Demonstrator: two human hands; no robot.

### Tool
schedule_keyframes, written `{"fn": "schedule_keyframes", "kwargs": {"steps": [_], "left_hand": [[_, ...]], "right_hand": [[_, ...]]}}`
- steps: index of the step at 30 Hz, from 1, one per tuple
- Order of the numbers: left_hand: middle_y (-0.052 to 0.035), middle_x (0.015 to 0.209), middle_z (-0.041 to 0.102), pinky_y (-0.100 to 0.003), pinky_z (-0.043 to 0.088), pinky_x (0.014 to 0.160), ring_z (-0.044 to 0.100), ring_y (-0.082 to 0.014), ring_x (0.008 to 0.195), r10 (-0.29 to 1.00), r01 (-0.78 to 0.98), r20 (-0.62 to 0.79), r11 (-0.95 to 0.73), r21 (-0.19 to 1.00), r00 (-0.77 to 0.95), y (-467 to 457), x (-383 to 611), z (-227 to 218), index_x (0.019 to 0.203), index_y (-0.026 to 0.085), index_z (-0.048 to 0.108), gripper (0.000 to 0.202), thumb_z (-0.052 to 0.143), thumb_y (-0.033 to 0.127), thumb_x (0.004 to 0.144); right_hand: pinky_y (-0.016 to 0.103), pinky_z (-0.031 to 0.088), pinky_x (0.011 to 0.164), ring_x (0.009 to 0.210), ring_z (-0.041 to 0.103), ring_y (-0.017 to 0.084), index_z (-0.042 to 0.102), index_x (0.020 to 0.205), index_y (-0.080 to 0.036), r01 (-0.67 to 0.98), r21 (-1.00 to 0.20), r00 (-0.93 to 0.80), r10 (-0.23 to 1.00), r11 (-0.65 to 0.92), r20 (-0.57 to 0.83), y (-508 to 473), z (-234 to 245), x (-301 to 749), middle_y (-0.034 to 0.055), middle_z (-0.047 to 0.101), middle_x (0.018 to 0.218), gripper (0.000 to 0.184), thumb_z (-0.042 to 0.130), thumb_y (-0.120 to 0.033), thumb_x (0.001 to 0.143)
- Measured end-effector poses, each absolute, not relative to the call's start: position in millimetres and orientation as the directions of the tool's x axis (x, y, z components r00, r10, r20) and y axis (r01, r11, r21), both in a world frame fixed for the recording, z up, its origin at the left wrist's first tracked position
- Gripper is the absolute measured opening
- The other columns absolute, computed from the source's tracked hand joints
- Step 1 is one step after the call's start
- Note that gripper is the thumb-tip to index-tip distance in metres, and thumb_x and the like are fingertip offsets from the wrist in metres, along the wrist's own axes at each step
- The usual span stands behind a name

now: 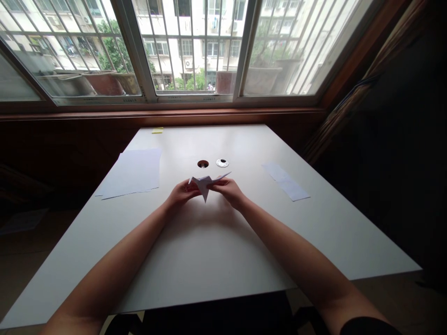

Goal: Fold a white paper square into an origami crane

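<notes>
Between my two hands is a folded white paper figure (204, 184), with thin points sticking out to the sides and one point hanging down. My left hand (182, 191) grips its left side, fingers partly hidden behind the paper. On the other side my right hand (226, 190) pinches the paper with thumb and fingers. The figure is held a little above the white table (216, 260). Exactly which folds the fingertips press cannot be made out.
White paper sheets (134, 174) lie stacked at the left. Narrower paper strips (287, 182) lie at the right. Behind my hands are a round cable hole (203, 164) and its loose cover (222, 163). A yellow slip (157, 130) is near the far edge, below the window.
</notes>
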State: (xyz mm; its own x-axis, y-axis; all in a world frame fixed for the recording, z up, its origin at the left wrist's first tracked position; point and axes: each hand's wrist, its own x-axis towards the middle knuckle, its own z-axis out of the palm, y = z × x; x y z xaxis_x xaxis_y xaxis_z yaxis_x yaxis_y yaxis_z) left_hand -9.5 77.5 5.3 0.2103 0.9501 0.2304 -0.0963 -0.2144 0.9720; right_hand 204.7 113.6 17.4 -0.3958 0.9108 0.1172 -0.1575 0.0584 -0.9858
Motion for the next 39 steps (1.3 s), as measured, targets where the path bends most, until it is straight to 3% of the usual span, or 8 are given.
{"fn": "schedule_keyframes", "kwargs": {"steps": [6,11,15,21,26,34,39], "left_hand": [[-0.0090,0.091,0.075,-0.040,0.059,0.080,0.071,-0.0263,0.086,0.951,-0.097,0.231,-0.215,0.972,0.205,74,-12,4,0.106,0.012,0.069,0.046,0.089,0.029,0.068],[-0.0144,0.110,0.072,-0.044,0.057,0.091,0.069,-0.0289,0.101,0.910,-0.140,0.246,-0.210,0.968,0.334,71,-21,3,0.116,0.012,0.068,0.043,0.081,0.031,0.079],[-0.0152,0.114,0.072,-0.046,0.058,0.091,0.070,-0.0300,0.103,0.902,-0.137,0.256,-0.222,0.965,0.347,67,-19,6,0.116,0.012,0.068,0.042,0.078,0.035,0.082],[-0.0113,0.098,0.076,-0.039,0.060,0.084,0.073,-0.0264,0.090,0.904,0.096,0.264,-0.312,0.945,0.338,63,-13,14,0.106,0.013,0.071,0.038,0.081,0.038,0.079],[-0.0123,0.100,0.075,-0.037,0.060,0.079,0.073,-0.0261,0.088,0.896,0.164,0.278,-0.349,0.923,0.346,64,-13,18,0.104,0.014,0.072,0.033,0.078,0.038,0.081],[-0.0104,0.104,0.074,-0.039,0.059,0.087,0.073,-0.0262,0.094,0.898,0.085,0.283,-0.328,0.941,0.336,61,-10,17,0.112,0.016,0.068,0.038,0.080,0.035,0.080],[-0.0095,0.090,0.074,-0.036,0.060,0.078,0.074,-0.0234,0.081,0.886,0.060,0.261,-0.306,0.950,0.384,61,-11,14,0.106,0.015,0.067,0.033,0.077,0.037,0.084]], "right_hand": [[0.033,0.049,0.074,0.078,0.062,0.019,0.074,0.077,-0.018,-0.069,-0.986,-0.362,0.918,0.151,0.166,113,6,207,0.0031,0.067,0.081,0.032,0.087,-0.042,0.062],[0.033,0.050,0.074,0.080,0.063,0.020,0.073,0.078,-0.018,-0.101,-0.986,-0.394,0.905,0.134,0.163,108,5,211,0.0037,0.065,0.083,0.033,0.088,-0.042,0.061],[0.033,0.050,0.072,0.078,0.063,0.019,0.072,0.075,-0.017,-0.059,-0.987,-0.396,0.904,0.151,0.162,107,5,214,0.0031,0.064,0.081,0.031,0.087,-0.042,0.063],[0.030,0.048,0.068,0.073,0.061,0.017,0.074,0.078,-0.018,0.081,-0.956,-0.428,0.876,0.283,0.223,106,5,216,0.0032,0.063,0.081,0.026,0.083,-0.041,0.070],[0.029,0.045,0.063,0.068,0.058,0.015,0.073,0.077,-0.018,0.134,-0.926,-0.438,0.859,0.353,0.264,102,6,216,0.0029,0.063,0.078,0.028,0.081,-0.045,0.071],[0.029,0.044,0.062,0.066,0.057,0.015,0.072,0.074,-0.020,0.149,-0.897,-0.393,0.857,0.416,0.332,96,11,216,0.0024,0.061,0.075,0.032,0.080,-0.051,0.073],[0.029,0.045,0.064,0.069,0.059,0.016,0.073,0.076,-0.020,0.160,-0.879,-0.426,0.834,0.450,0.350,96,12,217,0.0029,0.062,0.076,0.028,0.077,-0.048,0.077]]}}
